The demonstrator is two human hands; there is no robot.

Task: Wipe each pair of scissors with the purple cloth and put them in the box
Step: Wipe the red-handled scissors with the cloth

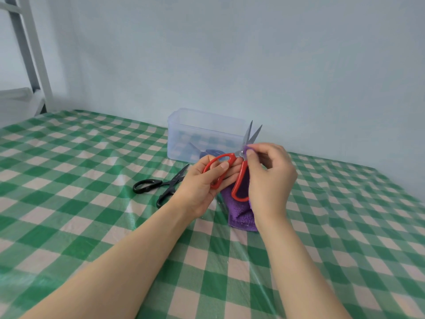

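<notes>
My left hand (202, 183) grips the red-handled scissors (239, 178) by one handle loop, blades slightly parted and pointing up and away. My right hand (271, 178) pinches the purple cloth (241, 215) against the scissors near the pivot; the rest of the cloth hangs down to the table under my hands. A black pair of scissors (161, 185) lies on the table just left of my left hand. The clear plastic box (204, 134) stands behind my hands with a blue-handled pair of scissors (207, 151) inside it.
The table carries a green and white checked cover (92, 203) and runs back to a pale wall. A white metal frame (34, 54) stands at the far left corner.
</notes>
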